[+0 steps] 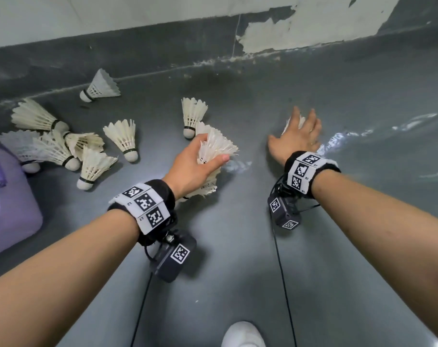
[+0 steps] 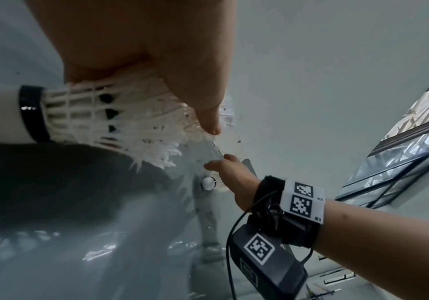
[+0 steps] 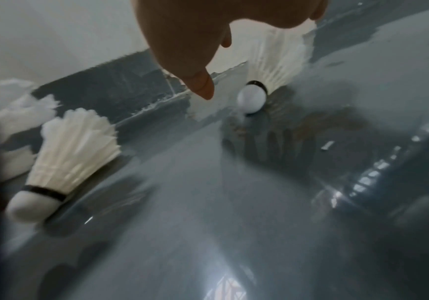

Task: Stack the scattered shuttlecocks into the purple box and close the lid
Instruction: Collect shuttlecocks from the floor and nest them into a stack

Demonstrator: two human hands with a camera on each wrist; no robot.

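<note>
My left hand [image 1: 200, 161] grips a nested stack of white feather shuttlecocks [image 1: 216, 146] above the grey floor; in the left wrist view the stack [image 2: 100, 113] shows its black-banded cork end. My right hand [image 1: 298, 134] hovers with spread fingers over a single shuttlecock [image 1: 294, 123] lying on the floor, mostly hidden beneath it. The right wrist view shows that shuttlecock [image 3: 272, 67] under the fingers, thumb [image 3: 197, 81] apart from it, with no grasp. Several loose shuttlecocks [image 1: 62, 144] lie at left, one [image 1: 192, 116] just beyond my left hand. A corner of the purple box [image 1: 10, 201] is at the left edge.
A wall with a dark baseboard and peeling paint [image 1: 263, 33] runs along the back. One shuttlecock [image 1: 100, 86] lies against it. A white shoe [image 1: 243, 334] is at the bottom. Cables hang from both wrist cameras. The glossy floor reflects light at right.
</note>
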